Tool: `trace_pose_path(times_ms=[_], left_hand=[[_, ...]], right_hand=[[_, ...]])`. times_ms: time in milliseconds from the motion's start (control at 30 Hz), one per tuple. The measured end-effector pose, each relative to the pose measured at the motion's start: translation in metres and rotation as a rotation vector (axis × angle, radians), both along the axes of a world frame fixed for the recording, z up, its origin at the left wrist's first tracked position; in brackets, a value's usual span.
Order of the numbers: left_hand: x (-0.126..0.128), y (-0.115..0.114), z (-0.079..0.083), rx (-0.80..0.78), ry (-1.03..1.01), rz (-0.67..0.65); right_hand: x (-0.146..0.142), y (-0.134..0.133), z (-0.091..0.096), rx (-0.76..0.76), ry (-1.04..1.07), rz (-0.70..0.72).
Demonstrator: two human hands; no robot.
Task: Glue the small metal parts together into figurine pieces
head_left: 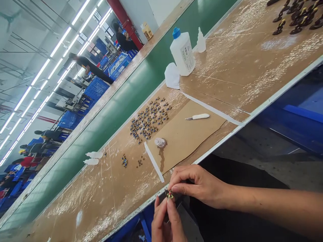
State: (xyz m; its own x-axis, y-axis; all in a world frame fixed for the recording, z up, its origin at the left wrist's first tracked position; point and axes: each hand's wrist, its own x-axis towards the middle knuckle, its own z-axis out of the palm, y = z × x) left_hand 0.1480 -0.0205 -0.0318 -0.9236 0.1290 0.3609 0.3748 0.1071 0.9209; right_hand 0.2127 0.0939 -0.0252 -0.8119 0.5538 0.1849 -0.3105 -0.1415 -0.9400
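Both hands meet at the near edge of the cardboard-covered workbench [227,67]. My right hand [199,186] pinches a tiny dark and yellow part [169,194] from above. My left hand [166,223] comes up from below, its fingertips closed on the same part. A heap of several similar small parts [148,119] lies spread on the cardboard farther in. A few more of them [124,161] sit apart to the left.
A white knife [198,117] and a small clear cap [160,142] lie on the cardboard. A large white bottle with a blue cap [182,52] and small dropper bottles [94,158] stand nearby. A green conveyor belt [121,104] runs beyond the bench. Other people work at the far left.
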Motion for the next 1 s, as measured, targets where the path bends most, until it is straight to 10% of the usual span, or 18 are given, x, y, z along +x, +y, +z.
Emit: trace_pose_path(times_ms=[567, 1000], left_hand=[[0.009, 0.008, 0.024, -0.167, 0.16, -0.083], [0.005, 0.007, 0.016, -0.067, 0.155, -0.114]], right_hand=[[0.0, -0.004, -0.003, 0.193, 0.028, -0.044], [0.005, -0.005, 0.005, -0.075, -0.02, 0.06]])
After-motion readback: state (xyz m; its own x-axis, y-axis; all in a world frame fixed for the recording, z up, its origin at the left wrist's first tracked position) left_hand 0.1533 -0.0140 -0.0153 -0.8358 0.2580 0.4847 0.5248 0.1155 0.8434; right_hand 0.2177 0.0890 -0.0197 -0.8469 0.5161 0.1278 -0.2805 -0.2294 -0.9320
